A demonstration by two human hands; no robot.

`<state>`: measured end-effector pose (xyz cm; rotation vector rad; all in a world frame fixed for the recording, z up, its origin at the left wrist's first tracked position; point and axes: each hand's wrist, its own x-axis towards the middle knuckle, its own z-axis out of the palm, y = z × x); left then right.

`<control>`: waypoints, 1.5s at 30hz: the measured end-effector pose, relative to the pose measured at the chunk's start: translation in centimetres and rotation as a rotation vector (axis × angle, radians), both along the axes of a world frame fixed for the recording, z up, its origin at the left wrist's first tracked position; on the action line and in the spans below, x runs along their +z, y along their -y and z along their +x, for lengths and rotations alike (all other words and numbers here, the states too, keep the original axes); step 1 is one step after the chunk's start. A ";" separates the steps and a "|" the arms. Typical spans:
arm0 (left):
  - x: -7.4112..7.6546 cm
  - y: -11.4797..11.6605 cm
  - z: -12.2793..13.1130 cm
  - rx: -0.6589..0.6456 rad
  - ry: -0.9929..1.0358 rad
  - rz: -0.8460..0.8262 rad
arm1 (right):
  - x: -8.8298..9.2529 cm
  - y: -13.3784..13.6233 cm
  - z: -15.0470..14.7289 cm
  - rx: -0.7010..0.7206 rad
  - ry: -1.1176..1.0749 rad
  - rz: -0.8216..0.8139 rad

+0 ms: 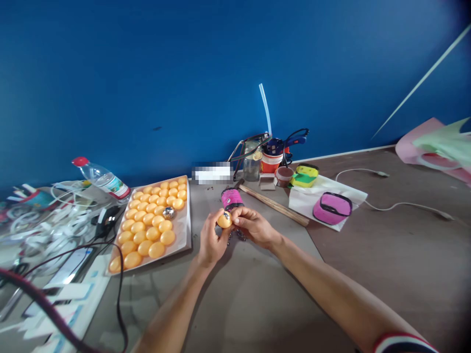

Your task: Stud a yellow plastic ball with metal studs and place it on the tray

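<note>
My left hand [213, 240] is closed around a yellow-orange ball [223, 220] with a shiny silver spot on its upper side. My right hand [254, 226] meets it from the right, thumb and forefinger pinched together against the ball's edge; whatever lies between those fingertips is hidden. Just beyond the hands stands a pink band with black trim [231, 198]. Small dark metal bits [240, 236] lie on the table under my fingers. To the left, a shallow white box [182, 234] holds rows of similar orange balls and one silver ball [168, 213].
A wooden-handled hammer [274, 205] lies right of the hands. Behind it stand a glass jar [252, 166] and a red-orange cup [271, 163]. Another pink band [331, 208] and a yellow-green one [304, 175] rest on white paper. A bottle [106, 180] and tangled cables [69, 223] crowd the left.
</note>
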<state>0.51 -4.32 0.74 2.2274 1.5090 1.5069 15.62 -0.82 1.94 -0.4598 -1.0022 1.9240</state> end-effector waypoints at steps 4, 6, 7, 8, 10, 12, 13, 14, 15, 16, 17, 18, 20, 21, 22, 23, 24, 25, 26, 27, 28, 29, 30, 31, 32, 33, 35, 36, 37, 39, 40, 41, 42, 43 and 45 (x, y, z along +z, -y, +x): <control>0.1 0.0 0.0 0.006 -0.014 -0.005 | 0.2 0.0 0.2 -0.024 0.057 0.041; 0.1 0.0 0.0 0.005 -0.012 -0.002 | 0.3 0.0 0.2 -0.032 0.079 0.061; 0.1 -0.1 0.1 0.003 -0.009 -0.002 | 0.3 -0.1 0.3 -0.034 0.088 0.074; 0.1 -0.1 0.1 0.000 -0.008 -0.005 | 0.4 -0.1 0.3 -0.036 0.096 0.088; 0.1 -0.1 0.0 -0.002 -0.006 -0.014 | 0.5 -0.1 0.3 -0.044 0.115 0.117; 0.1 0.0 0.0 0.004 -0.009 -0.026 | 0.7 -0.1 0.3 -0.056 0.139 0.139; 0.1 0.0 0.0 0.008 -0.011 -0.029 | 0.8 -0.1 0.3 -0.061 0.151 0.147; 0.1 0.0 -0.1 0.010 -0.017 -0.029 | 0.9 -0.1 0.3 -0.066 0.160 0.153; 0.1 0.0 -0.1 0.010 -0.024 -0.027 | 1.0 -0.1 0.4 -0.068 0.168 0.156; 0.1 0.0 -0.1 0.008 -0.033 -0.021 | 1.1 -0.1 0.4 -0.067 0.176 0.161; 0.1 0.0 -0.1 0.008 -0.043 -0.011 | 1.1 -0.1 0.4 -0.065 0.185 0.165; 0.2 0.0 -0.2 0.008 -0.053 -0.002 | 1.1 -0.1 0.4 -0.063 0.195 0.170; 0.2 -0.1 -0.2 0.010 -0.068 0.012 | 1.1 -0.1 0.5 -0.062 0.220 0.184; 0.2 -0.1 -0.2 0.011 -0.074 0.017 | 1.0 -0.2 0.5 -0.062 0.230 0.191; 0.3 -0.1 -0.2 0.013 -0.078 0.020 | 1.0 -0.2 0.5 -0.061 0.237 0.199; 0.3 -0.1 -0.2 0.012 -0.082 0.021 | 1.0 -0.3 0.6 -0.061 0.242 0.206; 0.3 -0.1 -0.2 0.010 -0.085 0.022 | 1.0 -0.3 0.6 -0.063 0.246 0.214; 0.4 -0.1 -0.2 0.007 -0.087 0.024 | 1.0 -0.3 0.6 -0.064 0.248 0.221; 0.4 -0.1 -0.2 0.004 -0.088 0.026 | 1.0 -0.3 0.6 -0.064 0.248 0.224; 0.4 -0.1 -0.2 0.003 -0.087 0.027 | 1.1 -0.3 0.6 -0.064 0.248 0.222; 0.5 -0.1 -0.2 0.003 -0.085 0.026 | 1.1 -0.3 0.6 -0.061 0.245 0.211; 0.6 -0.1 -0.1 0.004 -0.083 0.024 | 1.1 -0.2 0.6 -0.057 0.238 0.194; 0.6 -0.1 -0.1 0.006 -0.080 0.022 | 1.2 -0.2 0.5 -0.054 0.230 0.173; 0.6 -0.1 0.0 0.008 -0.079 0.019 | 1.2 -0.1 0.5 -0.055 0.222 0.149; 0.6 -0.1 0.0 0.009 -0.078 0.018 | 1.2 -0.1 0.4 -0.058 0.214 0.128; 0.6 -0.1 0.0 0.009 -0.078 0.018 | 1.1 0.0 0.4 -0.062 0.207 0.110; 0.5 -0.1 0.0 0.015 -0.077 0.017 | 1.1 0.0 0.3 -0.068 0.200 0.085; 0.4 -0.1 0.0 0.018 -0.075 0.012 | 1.1 0.0 0.3 -0.068 0.200 0.078; 0.3 -0.1 0.0 0.019 -0.073 0.007 | 1.1 0.0 0.3 -0.068 0.201 0.074; 0.2 -0.1 -0.1 0.012 -0.068 0.001 | 1.1 0.0 0.3 -0.065 0.208 0.074; 0.2 -0.1 -0.1 0.007 -0.065 0.001 | 1.1 -0.1 0.3 -0.063 0.212 0.077; 0.2 -0.1 -0.1 0.000 -0.062 0.002 | 1.1 -0.1 0.4 -0.060 0.215 0.081; 0.2 -0.1 -0.1 -0.004 -0.059 0.004 | 1.2 -0.1 0.4 -0.058 0.218 0.086; 0.2 -0.1 -0.1 -0.006 -0.057 0.004 | 1.2 -0.1 0.5 -0.054 0.220 0.091; 0.1 -0.1 -0.1 -0.010 -0.049 -0.003 | 1.3 -0.1 0.6 -0.046 0.219 0.099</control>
